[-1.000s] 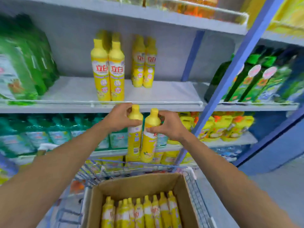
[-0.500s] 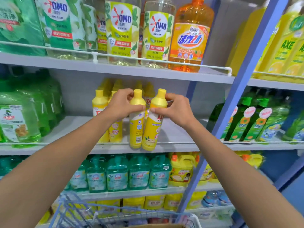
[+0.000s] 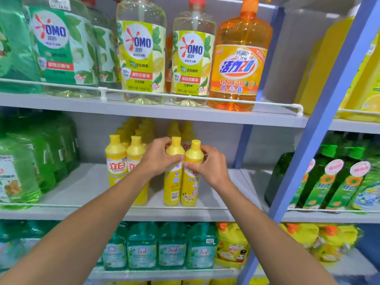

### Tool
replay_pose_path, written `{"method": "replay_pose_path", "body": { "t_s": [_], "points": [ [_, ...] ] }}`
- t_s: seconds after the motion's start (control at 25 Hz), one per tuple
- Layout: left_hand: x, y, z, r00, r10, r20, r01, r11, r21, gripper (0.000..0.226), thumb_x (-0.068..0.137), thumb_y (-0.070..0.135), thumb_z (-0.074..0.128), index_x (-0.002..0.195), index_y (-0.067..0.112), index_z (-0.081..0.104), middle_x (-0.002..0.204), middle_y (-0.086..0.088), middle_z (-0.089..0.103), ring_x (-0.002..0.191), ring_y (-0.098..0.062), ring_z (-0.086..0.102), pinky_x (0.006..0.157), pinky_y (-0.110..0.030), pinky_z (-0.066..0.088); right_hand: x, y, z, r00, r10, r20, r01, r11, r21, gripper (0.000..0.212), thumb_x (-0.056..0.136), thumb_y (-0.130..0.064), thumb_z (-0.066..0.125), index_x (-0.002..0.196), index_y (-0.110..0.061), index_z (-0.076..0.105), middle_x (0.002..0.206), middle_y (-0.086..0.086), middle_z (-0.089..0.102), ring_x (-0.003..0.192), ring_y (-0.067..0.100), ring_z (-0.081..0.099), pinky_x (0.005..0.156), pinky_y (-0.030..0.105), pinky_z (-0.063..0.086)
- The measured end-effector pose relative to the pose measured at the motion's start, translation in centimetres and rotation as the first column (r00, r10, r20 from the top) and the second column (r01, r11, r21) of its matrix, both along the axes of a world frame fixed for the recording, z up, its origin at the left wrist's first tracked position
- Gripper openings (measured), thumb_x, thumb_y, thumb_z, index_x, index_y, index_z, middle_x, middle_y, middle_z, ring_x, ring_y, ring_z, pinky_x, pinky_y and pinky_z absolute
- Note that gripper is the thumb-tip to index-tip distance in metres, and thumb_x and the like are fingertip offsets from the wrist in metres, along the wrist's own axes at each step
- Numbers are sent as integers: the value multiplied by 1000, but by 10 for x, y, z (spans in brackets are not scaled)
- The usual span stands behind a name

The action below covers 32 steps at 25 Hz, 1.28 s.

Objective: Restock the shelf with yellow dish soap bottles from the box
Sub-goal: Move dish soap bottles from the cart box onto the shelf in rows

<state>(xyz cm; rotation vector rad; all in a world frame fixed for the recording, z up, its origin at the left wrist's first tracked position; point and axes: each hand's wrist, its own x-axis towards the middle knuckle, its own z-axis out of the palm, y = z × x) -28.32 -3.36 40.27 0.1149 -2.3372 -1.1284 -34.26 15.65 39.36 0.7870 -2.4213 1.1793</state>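
Green jugs (image 3: 30,161) are sitting at the left end of the middle shelf (image 3: 82,188). Beside them, stocked yellow bottles (image 3: 116,161) are standing in rows, yellow-capped, showing red-lettered labels. The left hand (image 3: 158,159) is curling its fingers round the shoulder of the left bottle (image 3: 173,186), whose barcode side is facing out. Touching it, the right bottle (image 3: 190,190) is being gripped likewise by the right hand (image 3: 211,167). Both are standing upright at the shelf's front edge. Dark green bottles (image 3: 333,182) are filling the neighbouring bay.

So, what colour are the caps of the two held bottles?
Yellow caps, clearest in the head view.
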Motion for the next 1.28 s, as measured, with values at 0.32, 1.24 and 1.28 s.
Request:
{"method": "replay_pose_path", "body": {
  "t_s": [0.32, 1.24, 1.28],
  "points": [
    [13, 12, -58, 999, -46, -8, 46, 950, 309, 58, 70, 13, 89, 120, 14, 60, 107, 4, 74, 96, -5, 71, 87, -37, 60, -3, 7, -76, 943, 137, 302, -138, 990, -17, 69, 65, -30, 94, 122, -28, 55, 113, -8, 69, 97, 5, 67, 89, 33, 59],
    [18, 1, -127, 961, -150, 231, 85, 960, 268, 53, 78, 11, 83, 120, 31, 58, 112, 13, 70, 105, -7, 67, 92, -33, 58, 0, 1, -133, 949, 43, 311, 10, 986, -165, 58, 71, -39, 91, 118, -25, 60, 107, -13, 71, 93, -7, 65, 78, 9, 52],
    [18, 1, -129, 966, -120, 229, 63, 968, 241, 52, 76, 13, 85, 118, 30, 58, 110, 11, 71, 101, -7, 68, 90, -34, 59, 1, 0, -133, 951, 34, 307, 18, 986, -165, 57, 71, -41, 90, 117, -27, 60, 107, -14, 71, 93, -5, 66, 80, 12, 54]
  ]
}}
